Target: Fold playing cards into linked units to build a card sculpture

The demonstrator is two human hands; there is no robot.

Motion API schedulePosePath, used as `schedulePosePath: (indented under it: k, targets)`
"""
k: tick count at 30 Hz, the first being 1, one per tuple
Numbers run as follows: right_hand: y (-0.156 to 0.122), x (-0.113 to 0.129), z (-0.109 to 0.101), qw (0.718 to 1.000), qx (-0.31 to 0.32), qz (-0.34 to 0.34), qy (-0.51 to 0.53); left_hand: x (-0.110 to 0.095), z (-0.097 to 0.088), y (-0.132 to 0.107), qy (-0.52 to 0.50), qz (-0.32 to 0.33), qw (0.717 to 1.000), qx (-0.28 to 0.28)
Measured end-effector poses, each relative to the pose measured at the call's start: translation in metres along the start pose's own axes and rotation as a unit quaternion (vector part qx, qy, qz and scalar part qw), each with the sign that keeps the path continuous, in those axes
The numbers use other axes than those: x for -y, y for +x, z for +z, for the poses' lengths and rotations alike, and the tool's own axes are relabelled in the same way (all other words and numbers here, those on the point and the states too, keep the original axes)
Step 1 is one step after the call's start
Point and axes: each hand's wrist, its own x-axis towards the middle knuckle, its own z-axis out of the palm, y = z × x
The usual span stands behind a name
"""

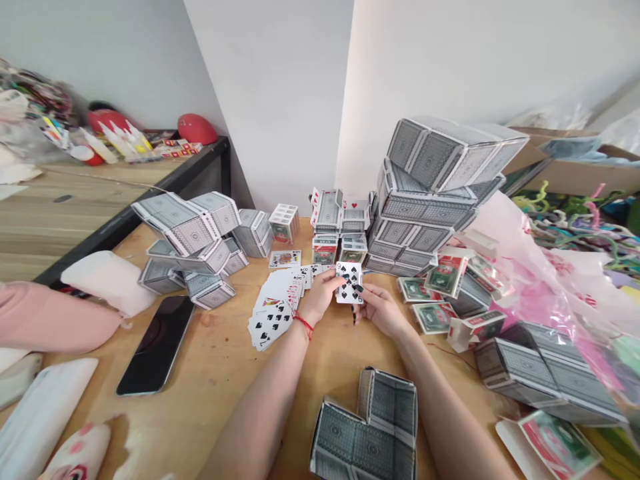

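My left hand (320,299) and my right hand (379,308) meet over the middle of the wooden table (220,373). Both are closed on a small stack of playing cards (349,283) whose top card is a nine of spades. A red string circles my left wrist. Just left of my left hand lies a fan of spread cards (275,307), face up, mostly spades. A single face card (285,259) lies beyond the fan.
Wrapped card packs are piled at the left (190,233), back right (430,193), right (545,373) and near my arms (367,433). Loose card boxes (440,293) lie at the right. A dark phone (157,343) lies left. Pink plastic wrap (530,280) covers the right side.
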Motion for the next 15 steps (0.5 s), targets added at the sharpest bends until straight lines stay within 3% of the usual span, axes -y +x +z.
schedulePosePath:
  k: [3,15]
  targets:
    - [0.000,-0.001,0.002,1.000,-0.014,0.000,-0.016,0.002,0.000,0.001,-0.013,-0.019,1.000,0.020]
    - [0.004,-0.007,0.011,0.994,-0.084,-0.036,-0.064,0.007,0.002,0.003,0.002,-0.011,1.000,-0.021]
